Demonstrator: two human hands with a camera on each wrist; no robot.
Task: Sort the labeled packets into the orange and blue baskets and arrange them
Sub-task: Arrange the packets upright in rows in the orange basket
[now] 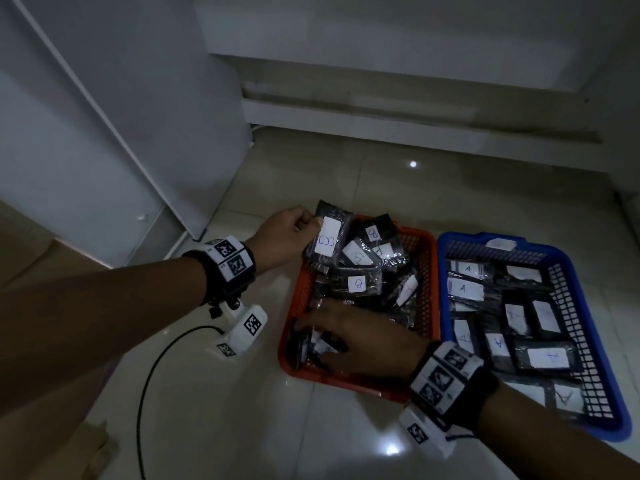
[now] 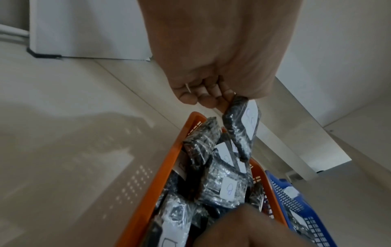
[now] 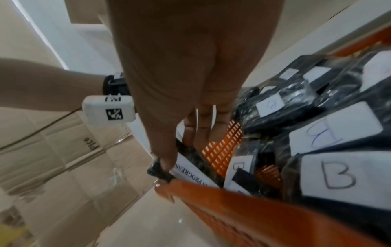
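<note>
Orange basket heaped with B packets; blue basket holds A packets laid flat. Left hand pinches B packet over far-left corner. Right hand grips packet at near-left corner. Sorting looks nearly done; arranging remains.

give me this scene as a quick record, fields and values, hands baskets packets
left hand: pinches a B packet at its top end, held above the far left corner of the orange basket
right hand: fingers on packets at the near left end of the orange basket; the thumb touches a packet with a printed label, grip unclear
orange basket: jumbled packets, visible labels mostly read B
blue basket: right of the orange one, packets with A labels, laid flat
surface: pale tiled floor
</note>
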